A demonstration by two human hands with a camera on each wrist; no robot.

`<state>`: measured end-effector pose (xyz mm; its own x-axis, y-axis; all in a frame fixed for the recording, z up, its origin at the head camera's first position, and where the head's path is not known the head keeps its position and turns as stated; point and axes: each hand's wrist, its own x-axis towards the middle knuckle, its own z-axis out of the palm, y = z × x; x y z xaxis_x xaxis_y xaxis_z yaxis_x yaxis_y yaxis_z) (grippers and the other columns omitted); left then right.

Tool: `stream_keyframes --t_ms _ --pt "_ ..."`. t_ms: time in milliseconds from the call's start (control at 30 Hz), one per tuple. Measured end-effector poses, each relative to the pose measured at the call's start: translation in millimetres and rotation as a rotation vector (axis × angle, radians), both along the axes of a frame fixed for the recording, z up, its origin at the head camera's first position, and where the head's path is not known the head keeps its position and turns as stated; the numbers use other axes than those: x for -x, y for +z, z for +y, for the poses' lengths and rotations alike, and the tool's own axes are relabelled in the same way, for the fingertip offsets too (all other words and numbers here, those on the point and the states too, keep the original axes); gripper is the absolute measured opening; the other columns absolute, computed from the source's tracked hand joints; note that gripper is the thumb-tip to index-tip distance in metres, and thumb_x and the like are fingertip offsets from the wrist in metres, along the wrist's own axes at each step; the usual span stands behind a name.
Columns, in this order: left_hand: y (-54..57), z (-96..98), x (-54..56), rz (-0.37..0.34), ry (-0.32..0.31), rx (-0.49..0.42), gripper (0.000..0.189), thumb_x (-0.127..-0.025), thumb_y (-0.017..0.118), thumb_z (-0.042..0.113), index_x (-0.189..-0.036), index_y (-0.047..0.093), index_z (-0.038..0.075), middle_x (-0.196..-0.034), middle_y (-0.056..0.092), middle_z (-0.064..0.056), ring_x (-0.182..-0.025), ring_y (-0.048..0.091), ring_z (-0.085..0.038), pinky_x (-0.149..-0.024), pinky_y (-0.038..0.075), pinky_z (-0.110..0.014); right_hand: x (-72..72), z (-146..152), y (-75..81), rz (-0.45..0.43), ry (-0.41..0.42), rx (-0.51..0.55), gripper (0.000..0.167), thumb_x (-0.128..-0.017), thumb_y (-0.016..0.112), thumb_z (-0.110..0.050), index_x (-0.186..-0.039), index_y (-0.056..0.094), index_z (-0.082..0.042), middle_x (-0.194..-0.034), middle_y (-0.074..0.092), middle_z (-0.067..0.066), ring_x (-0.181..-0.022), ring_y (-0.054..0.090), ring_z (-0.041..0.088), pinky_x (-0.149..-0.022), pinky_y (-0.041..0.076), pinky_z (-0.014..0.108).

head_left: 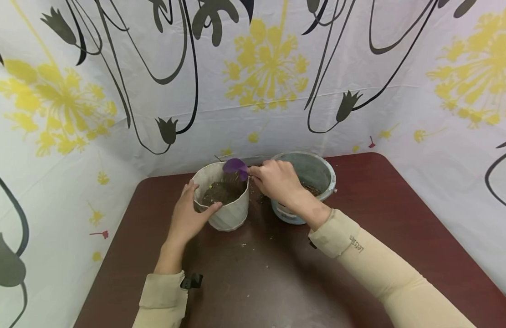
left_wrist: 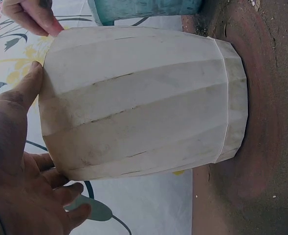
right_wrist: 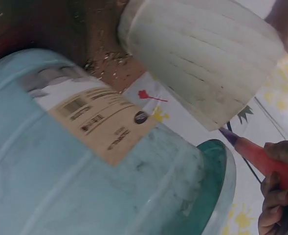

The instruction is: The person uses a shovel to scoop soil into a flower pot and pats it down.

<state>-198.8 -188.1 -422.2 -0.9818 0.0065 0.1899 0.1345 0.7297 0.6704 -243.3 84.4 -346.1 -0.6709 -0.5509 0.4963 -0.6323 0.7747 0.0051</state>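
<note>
A white ribbed flower pot (head_left: 228,216) with dark soil inside stands on the table. My left hand (head_left: 189,216) holds it at the rim, the thumb on the near side and the fingers round the left side; the left wrist view shows this hand (left_wrist: 33,161) against the pot wall (left_wrist: 144,103). My right hand (head_left: 279,182) grips a small garden trowel by its reddish handle (right_wrist: 261,156). The purple trowel blade (head_left: 235,167) is tilted over the right part of the pot's opening, with soil dropping beneath it. Beside the pot, under my right forearm, stands a blue-green bucket (head_left: 328,180).
Dark soil or bark bits (head_left: 312,189) lie in the bucket, whose side carries a paper label (right_wrist: 104,122). Crumbs of soil are scattered on the dark red table (head_left: 253,282), mostly between the two containers. A flower-printed cloth (head_left: 261,132) hangs close behind.
</note>
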Motion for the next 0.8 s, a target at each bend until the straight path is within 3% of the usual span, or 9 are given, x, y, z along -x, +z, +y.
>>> stream_keyframes --t_ms 100,167,233,367,467,633,800 --pt "0.2 1.3 -0.1 0.047 0.011 0.034 0.099 -0.085 0.070 0.066 -0.155 0.036 0.005 -0.166 0.024 -0.014 -0.155 0.012 -0.032 -0.120 0.014 -0.061 -3.3 3.4 -1.4 0.071 -0.009 0.027 0.013 -0.095 0.072 -0.017 -0.106 0.079 -0.018 -0.070 0.065 0.004 -0.048 0.054 0.019 -0.038 0.036 0.033" --pt "0.8 4.5 0.1 0.095 0.012 0.046 0.096 -0.085 0.071 0.064 -0.153 0.039 0.005 -0.163 0.030 -0.018 -0.154 0.014 -0.034 -0.120 0.010 -0.061 -4.7 8.9 0.4 0.075 -0.035 0.048 0.006 -0.095 0.072 -0.019 -0.096 0.077 -0.015 -0.067 0.062 0.004 -0.050 0.057 0.021 -0.040 0.040 0.035" --pt "2.5 9.9 0.6 0.159 -0.001 0.044 0.090 -0.086 0.073 0.058 -0.150 0.043 0.003 -0.158 0.037 -0.020 -0.153 0.018 -0.037 -0.121 0.007 -0.058 -4.4 16.9 3.1 0.057 -0.065 0.079 0.011 -0.096 0.071 -0.022 -0.088 0.072 -0.014 -0.064 0.061 0.004 -0.052 0.059 0.023 -0.042 0.042 0.038" --pt "10.1 31.5 1.1 0.268 -0.073 -0.001 0.073 -0.089 0.076 0.045 -0.142 0.052 0.001 -0.152 0.045 -0.021 -0.146 0.033 -0.039 -0.120 0.019 -0.057 -3.6 39.9 12.3 -0.052 -0.123 0.146 0.017 -0.097 0.068 -0.027 -0.091 0.074 -0.012 -0.068 0.067 0.005 -0.055 0.059 0.025 -0.047 0.046 0.041" --pt "18.3 55.2 -0.3 0.298 -0.148 -0.059 0.061 -0.091 0.074 0.040 -0.138 0.057 0.006 -0.151 0.048 -0.018 -0.141 0.041 -0.037 -0.115 0.029 -0.056 -3.5 63.6 20.9 -0.130 -0.164 0.194 0.024 -0.096 0.068 -0.030 -0.103 0.078 -0.009 -0.079 0.075 0.009 -0.055 0.060 0.025 -0.051 0.049 0.042" --pt "26.4 96.7 0.1 0.257 -0.284 -0.097 0.052 -0.095 0.071 0.037 -0.138 0.059 0.011 -0.154 0.046 -0.012 -0.140 0.043 -0.035 -0.114 0.032 -0.058 -5.5 106.6 37.6 -0.228 -0.262 0.221 0.035 -0.096 0.068 -0.032 -0.113 0.076 -0.003 -0.098 0.076 0.017 -0.058 0.063 0.026 -0.054 0.051 0.041" --pt "23.4 132.4 4.4 0.066 -0.343 -0.010 0.065 -0.097 0.065 0.047 -0.149 0.048 0.012 -0.164 0.029 -0.013 -0.147 0.032 -0.038 -0.116 0.026 -0.060 -14.7 140.7 52.9 -0.301 -0.271 0.239 0.030 -0.096 0.070 -0.028 -0.108 0.079 -0.002 -0.091 0.077 0.017 -0.058 0.058 0.025 -0.051 0.043 0.037"
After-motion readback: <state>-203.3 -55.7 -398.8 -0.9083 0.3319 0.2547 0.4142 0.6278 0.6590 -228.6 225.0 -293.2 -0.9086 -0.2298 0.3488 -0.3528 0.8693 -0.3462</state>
